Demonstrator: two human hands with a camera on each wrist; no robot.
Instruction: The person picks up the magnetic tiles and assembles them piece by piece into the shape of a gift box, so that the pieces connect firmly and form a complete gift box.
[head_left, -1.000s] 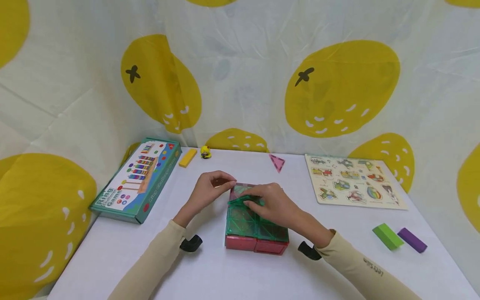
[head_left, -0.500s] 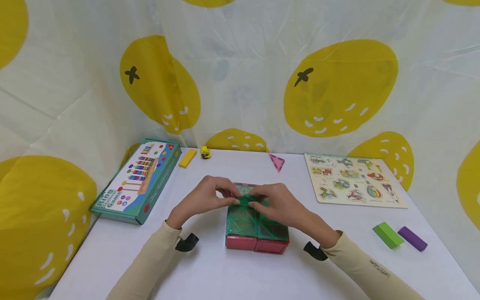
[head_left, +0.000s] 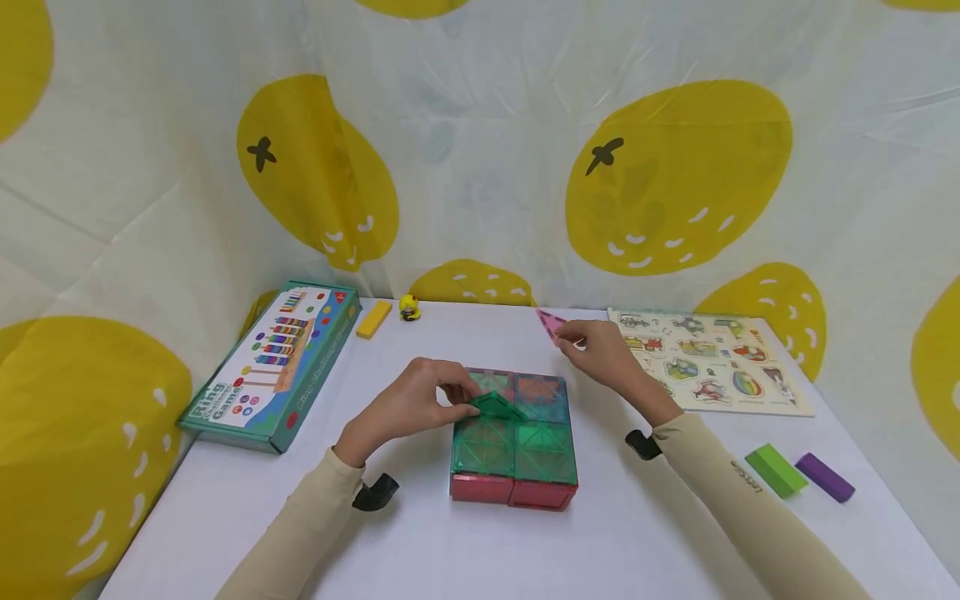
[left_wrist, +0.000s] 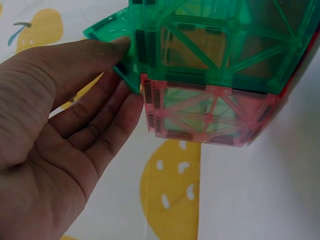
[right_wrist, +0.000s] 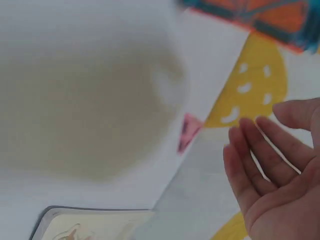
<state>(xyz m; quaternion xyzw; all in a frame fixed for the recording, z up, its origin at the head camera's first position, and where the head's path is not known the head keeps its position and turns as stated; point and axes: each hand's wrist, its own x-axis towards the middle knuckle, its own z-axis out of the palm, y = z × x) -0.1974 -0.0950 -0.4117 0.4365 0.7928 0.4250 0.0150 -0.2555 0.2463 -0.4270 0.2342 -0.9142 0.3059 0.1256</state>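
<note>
On the table stands a low box of magnetic tiles (head_left: 483, 488), with see-through green and blue tiles on top and red sides. My left hand (head_left: 416, 402) pinches a green triangular tile (head_left: 498, 406) that stands tilted over the box top; thumb on one face, fingers behind, as the left wrist view also shows. Beyond the box, my right hand (head_left: 600, 354) reaches over a pink triangular tile (head_left: 551, 322) and partly covers it in the head view. In the right wrist view, the loosely bent fingers of that hand (right_wrist: 270, 160) hold nothing, and the pink tile (right_wrist: 189, 132) lies apart from them.
A ring game box (head_left: 273, 358) lies at the left. Near the back edge are a yellow block (head_left: 374, 319) and a small yellow figure (head_left: 408, 307). To the right lie a picture puzzle board (head_left: 705, 367), a green block (head_left: 776, 471) and a purple block (head_left: 825, 477).
Both hands were at the green triangular tile half a second ago. My right hand has let go and moved back and right to the pink tile; my left hand still pinches the green one.
</note>
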